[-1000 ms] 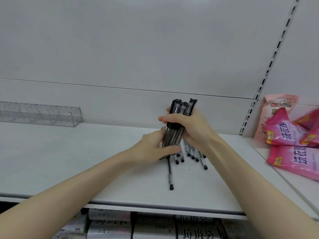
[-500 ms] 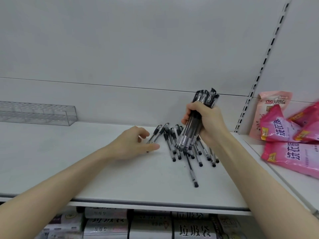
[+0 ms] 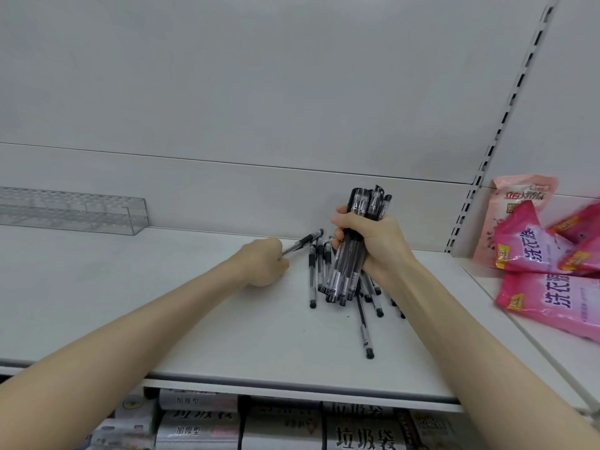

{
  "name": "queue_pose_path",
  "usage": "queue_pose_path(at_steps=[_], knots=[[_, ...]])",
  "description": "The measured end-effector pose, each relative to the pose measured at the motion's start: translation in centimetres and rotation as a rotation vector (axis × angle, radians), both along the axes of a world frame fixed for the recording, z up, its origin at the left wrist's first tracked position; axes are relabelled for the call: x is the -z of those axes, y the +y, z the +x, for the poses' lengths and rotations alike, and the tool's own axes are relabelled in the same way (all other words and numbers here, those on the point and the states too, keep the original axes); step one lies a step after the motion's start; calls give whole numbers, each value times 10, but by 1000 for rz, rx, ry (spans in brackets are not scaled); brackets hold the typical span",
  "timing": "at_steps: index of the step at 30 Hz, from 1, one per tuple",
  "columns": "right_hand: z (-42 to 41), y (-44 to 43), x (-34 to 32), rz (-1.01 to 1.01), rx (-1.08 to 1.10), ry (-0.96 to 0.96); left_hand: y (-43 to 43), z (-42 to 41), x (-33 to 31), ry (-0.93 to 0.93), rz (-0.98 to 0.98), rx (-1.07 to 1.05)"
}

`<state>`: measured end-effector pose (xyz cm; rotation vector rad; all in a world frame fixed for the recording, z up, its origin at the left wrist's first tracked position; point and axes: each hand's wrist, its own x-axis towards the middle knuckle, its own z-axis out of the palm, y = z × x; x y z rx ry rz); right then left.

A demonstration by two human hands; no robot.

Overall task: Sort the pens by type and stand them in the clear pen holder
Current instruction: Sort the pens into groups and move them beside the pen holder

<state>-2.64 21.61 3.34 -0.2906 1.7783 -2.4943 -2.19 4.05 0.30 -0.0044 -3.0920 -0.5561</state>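
Gathering seems the step in hand: the right hand (image 3: 373, 241) curls its fingers round an upright bundle of pens (image 3: 342, 274), the left hand (image 3: 263, 266) pinches one pen (image 3: 303, 242) beside the loose pens (image 3: 362, 319) on the shelf (image 3: 194, 319), probably to add it to the bundle before carrying all to the clear pen holder (image 3: 74, 211), well apart at left.

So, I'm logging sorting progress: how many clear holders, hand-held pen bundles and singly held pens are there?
Clear plastic pen holder: 1
Bundle of black-capped clear pens, gripped by right hand: 1
Single black-capped pen, pinched by left hand: 1
Total: 3
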Motion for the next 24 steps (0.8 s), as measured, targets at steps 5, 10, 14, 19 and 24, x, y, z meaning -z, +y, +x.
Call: queue_pose_path(at_steps=[5,10,14,19,24], knots=[[3,-5,0,7,-28,-19,-1,18,-4,135,629,180],[4,-17,-4,-125,-106,6,10,45,-13,130,863,386],[11,-25,-10,-165,-148,79,6,51,-13,148,651,408],[20,-36,-14,-48,-163,109,-15,51,-17,197,300,409],[24,-50,-17,98,-141,206,-16,55,-10,157,571,494]])
